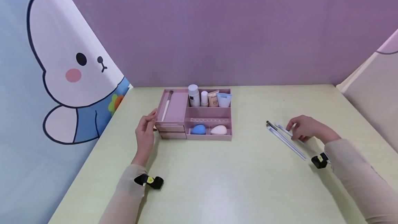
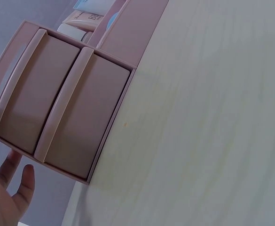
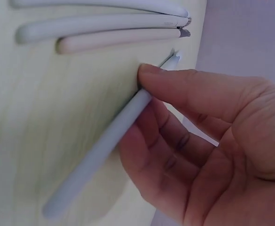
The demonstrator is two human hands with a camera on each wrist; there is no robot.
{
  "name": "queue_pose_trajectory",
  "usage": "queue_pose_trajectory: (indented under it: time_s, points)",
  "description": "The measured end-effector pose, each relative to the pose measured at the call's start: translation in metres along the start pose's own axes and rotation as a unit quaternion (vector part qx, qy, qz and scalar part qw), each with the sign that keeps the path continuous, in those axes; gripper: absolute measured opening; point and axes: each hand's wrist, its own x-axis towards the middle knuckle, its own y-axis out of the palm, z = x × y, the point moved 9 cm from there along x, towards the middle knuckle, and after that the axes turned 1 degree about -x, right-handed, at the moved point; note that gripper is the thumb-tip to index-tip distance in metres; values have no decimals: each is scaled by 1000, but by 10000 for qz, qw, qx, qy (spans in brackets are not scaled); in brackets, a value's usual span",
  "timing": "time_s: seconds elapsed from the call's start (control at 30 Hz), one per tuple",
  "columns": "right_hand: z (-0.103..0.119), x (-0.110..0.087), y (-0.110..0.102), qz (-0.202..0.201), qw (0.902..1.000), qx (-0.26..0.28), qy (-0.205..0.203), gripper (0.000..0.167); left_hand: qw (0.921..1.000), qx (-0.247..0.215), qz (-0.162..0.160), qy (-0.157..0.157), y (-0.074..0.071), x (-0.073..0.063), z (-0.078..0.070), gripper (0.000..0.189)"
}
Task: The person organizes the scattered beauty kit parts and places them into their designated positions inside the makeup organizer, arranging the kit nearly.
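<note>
In the head view a pink makeup organizer stands mid-table. My left hand is at its left side, fingers extended; in the left wrist view the fingers lie beside the wall near two closed drawers. On the organizer's flat top lies a makeup brush with a white handle. My right hand, off to the right, pinches another white-handled makeup brush between thumb and fingers, low over the table. Beside it several loose brushes lie together, handles toward me.
The organizer's back compartment holds a white bottle, a small white-capped bottle, a beige BB tube and a pale blue tube. A blue sponge and a pink sponge sit in front. A purple backdrop rises behind the table.
</note>
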Motion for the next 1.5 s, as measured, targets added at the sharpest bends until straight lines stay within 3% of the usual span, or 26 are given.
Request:
queue_pose_trajectory:
  time_s: [0.27,0.87,1.5]
  points:
    - [2,1,0,96,9999,-125,67,33,10000,13,7,54,0,1,0,24]
    - [10,1,-4,112,9995,-107,-291,36,9999,-132,-72,-4,0,1,1,21]
    - [44,-6,4,-93,9929,760,-910,35,10000,-95,-24,12,0,1,0,21]
